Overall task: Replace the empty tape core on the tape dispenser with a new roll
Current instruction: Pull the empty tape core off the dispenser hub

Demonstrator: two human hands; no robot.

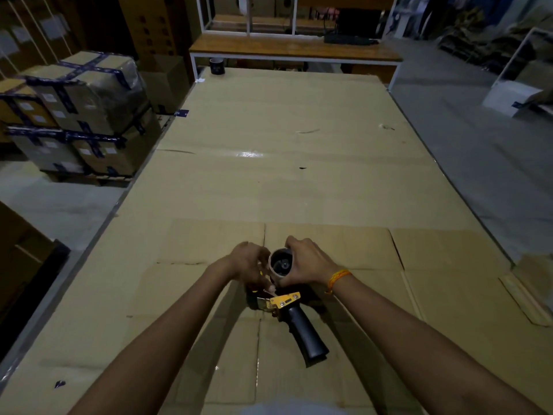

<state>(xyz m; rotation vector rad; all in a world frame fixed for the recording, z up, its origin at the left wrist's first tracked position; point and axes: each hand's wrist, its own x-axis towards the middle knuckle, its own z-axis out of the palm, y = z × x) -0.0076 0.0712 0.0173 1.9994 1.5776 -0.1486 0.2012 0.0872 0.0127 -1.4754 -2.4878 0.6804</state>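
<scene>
A tape dispenser [291, 313] with a black handle and a yellow metal plate lies on the cardboard-covered table [284, 181] near its front edge. The empty brown tape core [276, 272] sits on the dispenser's hub. My right hand [305, 263] wraps around the core from the right and above. My left hand [250, 265] holds the dispenser's front end just left of the core, fingers curled on the frame. A dark tape roll [217, 66] stands at the table's far left corner.
Flattened cardboard sheets [344, 244] cover the table under my hands. Stacked taped cartons [77, 115] stand on the floor to the left. A wooden bench with a white frame [294, 50] lies beyond the far edge. Grey floor runs along the right.
</scene>
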